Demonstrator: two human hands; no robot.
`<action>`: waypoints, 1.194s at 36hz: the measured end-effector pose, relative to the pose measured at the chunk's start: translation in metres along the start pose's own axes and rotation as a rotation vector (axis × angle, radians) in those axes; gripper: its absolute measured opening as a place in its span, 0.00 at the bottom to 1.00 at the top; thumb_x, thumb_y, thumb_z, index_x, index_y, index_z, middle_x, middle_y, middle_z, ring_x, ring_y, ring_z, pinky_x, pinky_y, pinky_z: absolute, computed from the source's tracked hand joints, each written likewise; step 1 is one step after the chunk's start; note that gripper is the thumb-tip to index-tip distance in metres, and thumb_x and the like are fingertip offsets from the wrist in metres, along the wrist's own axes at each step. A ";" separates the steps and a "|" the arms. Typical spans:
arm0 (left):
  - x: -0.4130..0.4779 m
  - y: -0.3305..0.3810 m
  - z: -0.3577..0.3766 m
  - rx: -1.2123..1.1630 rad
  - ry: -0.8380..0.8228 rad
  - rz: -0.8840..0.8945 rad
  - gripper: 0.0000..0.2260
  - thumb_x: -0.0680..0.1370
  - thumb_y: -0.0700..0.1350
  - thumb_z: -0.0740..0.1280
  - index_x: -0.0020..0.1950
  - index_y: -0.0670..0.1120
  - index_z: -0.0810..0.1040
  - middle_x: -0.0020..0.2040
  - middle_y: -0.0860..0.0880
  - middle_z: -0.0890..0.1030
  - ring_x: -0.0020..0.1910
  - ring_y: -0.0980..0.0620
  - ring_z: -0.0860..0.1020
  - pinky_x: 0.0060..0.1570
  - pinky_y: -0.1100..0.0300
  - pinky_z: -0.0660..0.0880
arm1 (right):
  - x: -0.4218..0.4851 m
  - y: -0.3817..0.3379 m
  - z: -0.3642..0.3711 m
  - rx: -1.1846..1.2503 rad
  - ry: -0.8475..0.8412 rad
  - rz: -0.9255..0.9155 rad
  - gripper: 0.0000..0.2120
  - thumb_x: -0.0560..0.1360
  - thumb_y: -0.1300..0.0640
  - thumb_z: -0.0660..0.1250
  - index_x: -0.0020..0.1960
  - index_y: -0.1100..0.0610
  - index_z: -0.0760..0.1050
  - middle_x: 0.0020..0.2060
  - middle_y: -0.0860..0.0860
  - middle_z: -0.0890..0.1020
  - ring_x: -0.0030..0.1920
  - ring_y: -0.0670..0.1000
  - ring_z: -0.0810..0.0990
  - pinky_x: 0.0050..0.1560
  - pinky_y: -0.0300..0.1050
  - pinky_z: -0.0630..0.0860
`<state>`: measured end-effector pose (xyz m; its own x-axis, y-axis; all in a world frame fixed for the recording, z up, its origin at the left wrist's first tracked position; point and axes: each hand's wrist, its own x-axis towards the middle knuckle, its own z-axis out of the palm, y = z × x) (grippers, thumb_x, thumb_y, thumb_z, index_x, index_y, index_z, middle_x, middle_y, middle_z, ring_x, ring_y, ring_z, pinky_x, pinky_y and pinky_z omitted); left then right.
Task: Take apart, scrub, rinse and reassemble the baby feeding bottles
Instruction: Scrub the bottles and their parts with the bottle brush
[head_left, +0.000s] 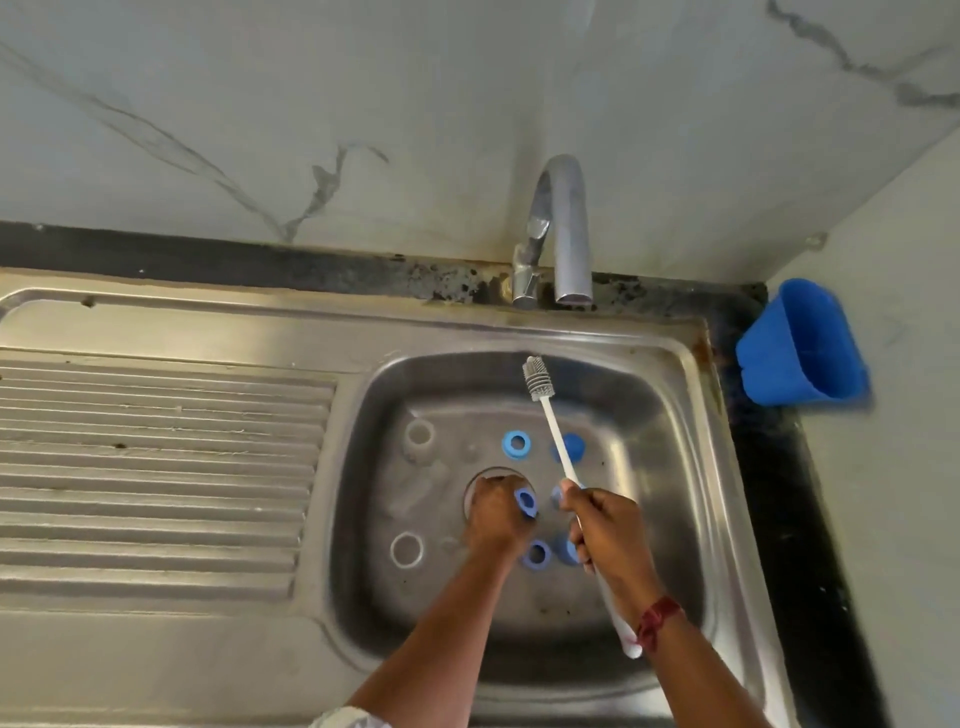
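The right hand (605, 530) wraps its fingers round the brush (556, 436), bristle head raised clear, probably poised for scrubbing. Beside it, the left hand (496, 519) grips a blue ring (525, 503) low in the sink (358, 519). Beyond stand open bottles (418, 435) and loose rings (516, 442), below the tap (569, 234).

left hand (496, 517) gripping, right hand (605, 535) gripping

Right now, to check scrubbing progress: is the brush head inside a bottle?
No, the right hand holds the brush with its head up in open air above the sink.
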<state>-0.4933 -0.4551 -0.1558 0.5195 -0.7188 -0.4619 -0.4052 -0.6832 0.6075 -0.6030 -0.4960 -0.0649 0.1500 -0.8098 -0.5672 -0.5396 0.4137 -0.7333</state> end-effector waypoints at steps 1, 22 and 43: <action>0.006 -0.003 0.007 0.004 -0.019 -0.024 0.03 0.73 0.42 0.68 0.41 0.50 0.78 0.41 0.53 0.80 0.42 0.52 0.79 0.45 0.61 0.77 | 0.002 0.000 0.000 -0.007 0.000 0.003 0.18 0.79 0.48 0.67 0.41 0.62 0.80 0.22 0.49 0.73 0.24 0.49 0.70 0.26 0.42 0.68; 0.029 0.005 0.014 -0.046 -0.047 -0.099 0.06 0.71 0.47 0.71 0.46 0.50 0.79 0.44 0.51 0.82 0.45 0.50 0.81 0.43 0.59 0.77 | 0.016 -0.005 0.001 -0.040 -0.019 -0.024 0.20 0.79 0.47 0.66 0.41 0.65 0.77 0.21 0.49 0.71 0.24 0.48 0.69 0.28 0.43 0.69; 0.014 0.051 0.036 0.066 -0.104 0.209 0.11 0.77 0.49 0.68 0.57 0.46 0.79 0.52 0.47 0.72 0.41 0.46 0.77 0.38 0.60 0.72 | 0.022 0.002 -0.025 -0.037 0.013 -0.020 0.18 0.78 0.45 0.67 0.38 0.58 0.79 0.23 0.51 0.73 0.24 0.47 0.70 0.27 0.42 0.68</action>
<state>-0.5335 -0.5046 -0.1546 0.3407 -0.8524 -0.3967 -0.5455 -0.5229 0.6550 -0.6213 -0.5237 -0.0696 0.1504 -0.8230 -0.5478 -0.5671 0.3821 -0.7297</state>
